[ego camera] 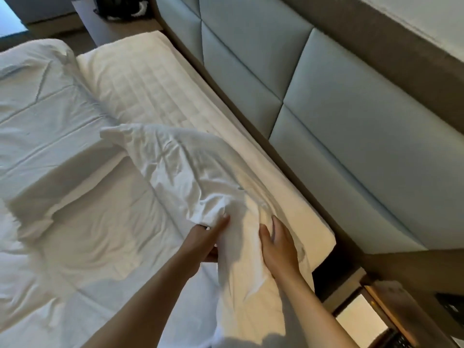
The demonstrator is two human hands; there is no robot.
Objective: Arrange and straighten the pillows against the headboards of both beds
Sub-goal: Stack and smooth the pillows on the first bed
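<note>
Both hands, left hand (204,243) and right hand (276,249), grip the white pillow's (190,177) near end; it should be lifted evenly and squared along the mattress (155,79) edge against the padded headboard (351,116).

The pillow (200,177) hides the left hand's (203,243) fingers (223,222).

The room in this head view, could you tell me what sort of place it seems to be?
Probably a hotel bedroom: a padded panelled headboard runs along the wall, a bed has white sheets, and both hands hold a white pillow.
</note>
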